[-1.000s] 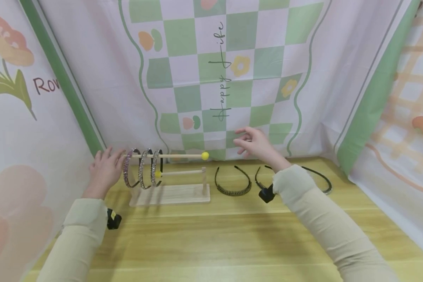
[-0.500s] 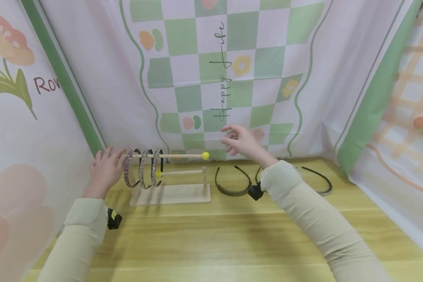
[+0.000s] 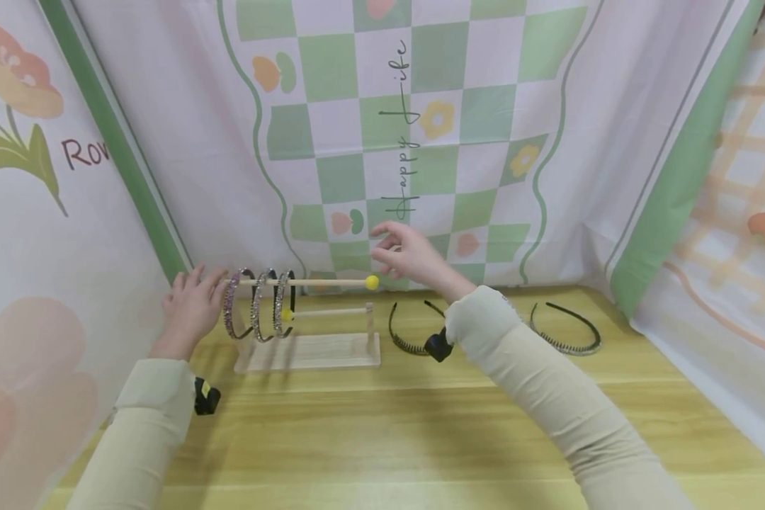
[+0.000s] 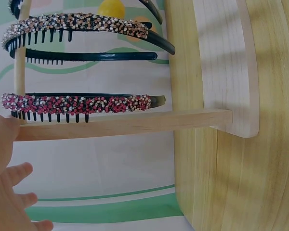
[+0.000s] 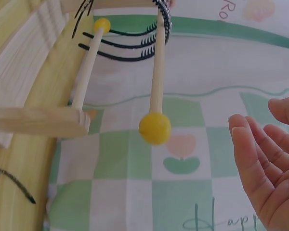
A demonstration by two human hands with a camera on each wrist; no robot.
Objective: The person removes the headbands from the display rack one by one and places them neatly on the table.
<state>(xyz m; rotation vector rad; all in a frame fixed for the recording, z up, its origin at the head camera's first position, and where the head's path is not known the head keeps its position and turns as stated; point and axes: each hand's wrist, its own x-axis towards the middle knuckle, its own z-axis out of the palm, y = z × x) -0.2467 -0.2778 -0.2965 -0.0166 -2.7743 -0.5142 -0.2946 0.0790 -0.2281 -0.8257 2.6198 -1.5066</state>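
A wooden rack (image 3: 312, 354) stands on the table with three rhinestone headbands on its upper rod (image 3: 331, 282). Nearest the left post hangs a pink one (image 4: 77, 103), then a silvery one (image 3: 256, 308) and another silvery one (image 3: 278, 304). My left hand (image 3: 194, 304) rests at the rod's left end, its thumb against the top of the post (image 4: 135, 125) and its other fingers spread. Beside the yellow ball (image 5: 155, 128) on the rod's free end, my right hand (image 3: 411, 256) hovers with loosely bent fingers, holding nothing.
Right of the rack a dark toothed headband (image 3: 404, 346) lies on the table, partly behind the right wrist camera (image 3: 438, 346). Farther right lies a dark headband with a sparkling front (image 3: 576, 349). A lower rod (image 3: 331, 312) with a yellow ball belongs to the rack. Printed curtains (image 3: 331, 127) stand behind.
My right hand has moved left through the air, from above the loose headbands to beside the upper rod's yellow ball. The left hand, the rack and its headbands have stayed put.
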